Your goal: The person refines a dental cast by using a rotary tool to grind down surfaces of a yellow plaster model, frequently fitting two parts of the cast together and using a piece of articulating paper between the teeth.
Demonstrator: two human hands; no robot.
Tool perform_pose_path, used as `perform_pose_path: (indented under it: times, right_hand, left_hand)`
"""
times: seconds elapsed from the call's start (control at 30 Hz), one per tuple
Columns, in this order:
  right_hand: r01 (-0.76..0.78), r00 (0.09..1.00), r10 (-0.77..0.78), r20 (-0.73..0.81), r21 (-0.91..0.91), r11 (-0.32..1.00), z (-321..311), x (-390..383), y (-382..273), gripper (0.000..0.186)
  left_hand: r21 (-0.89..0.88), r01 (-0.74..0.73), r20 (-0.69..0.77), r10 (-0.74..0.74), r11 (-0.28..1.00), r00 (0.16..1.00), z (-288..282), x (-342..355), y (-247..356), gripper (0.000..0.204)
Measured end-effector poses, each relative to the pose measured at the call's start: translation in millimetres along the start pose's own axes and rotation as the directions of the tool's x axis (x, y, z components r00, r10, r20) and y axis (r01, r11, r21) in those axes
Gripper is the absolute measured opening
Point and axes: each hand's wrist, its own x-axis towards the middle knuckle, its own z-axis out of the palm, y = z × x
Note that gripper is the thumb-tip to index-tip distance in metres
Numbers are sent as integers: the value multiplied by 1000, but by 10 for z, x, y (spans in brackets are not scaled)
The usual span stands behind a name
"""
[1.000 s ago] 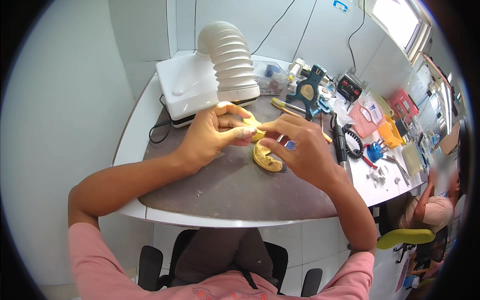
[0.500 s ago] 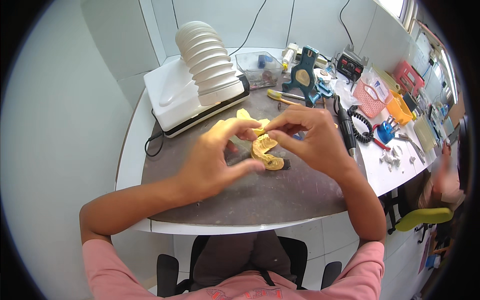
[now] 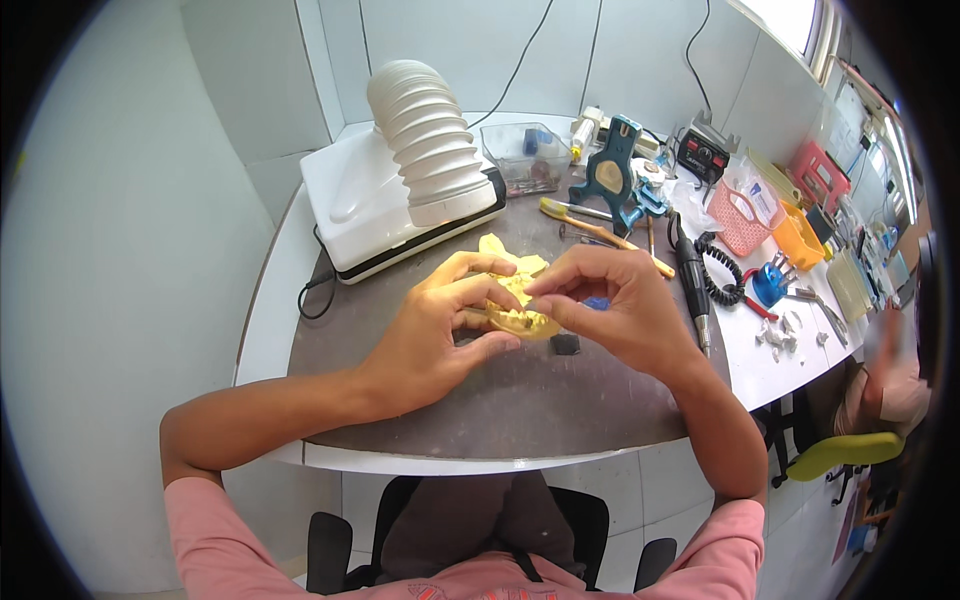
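Note:
A yellow dental cast (image 3: 527, 324), shaped like an arch of teeth, is gripped by my left hand (image 3: 425, 325), its thumb along the near edge and fingers over the far side. My right hand (image 3: 630, 305) is closed in a pinch, thumb and forefinger tips together at the cast's right side. Whatever they may hold is too small to make out. Just beyond lies another yellow cast piece (image 3: 493, 245), partly covered by my fingers. A small black block (image 3: 565, 345) rests on the bench near the cast, and a blue thing (image 3: 597, 303) shows partly behind my right hand.
A white dust extractor (image 3: 350, 205) with a ribbed hose stands back left. Beyond my hands are a clear bin (image 3: 525, 160), a blue-green articulator (image 3: 610, 170) and a brush (image 3: 590, 228). At right lie a rotary handpiece (image 3: 692, 275), a pink basket (image 3: 745, 220) and white fragments (image 3: 780, 335).
My left hand has closed on the dental cast, which has turned and shifted off the black block. My right hand stays pinched beside it. The view has tilted slightly.

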Motion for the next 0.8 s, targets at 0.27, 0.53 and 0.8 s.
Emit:
perform_pose_path:
  times: [0.27, 0.53, 0.8]
  right_hand:
    - [12, 1000, -13, 21, 61, 998, -15, 1, -33, 13]
    - [12, 998, -16, 53, 77, 997, -26, 8, -24, 12]
    - [-19, 996, 14, 85, 64, 998, -50, 19, -31, 8]
  left_hand:
    - [-172, 27, -49, -36, 985, 998, -39, -5, -2, 28]
    - [-117, -14, -49, 8, 993, 999, -40, 3, -29, 31]
    - [-71, -17, -31, 15, 997, 999, -52, -13, -22, 33]
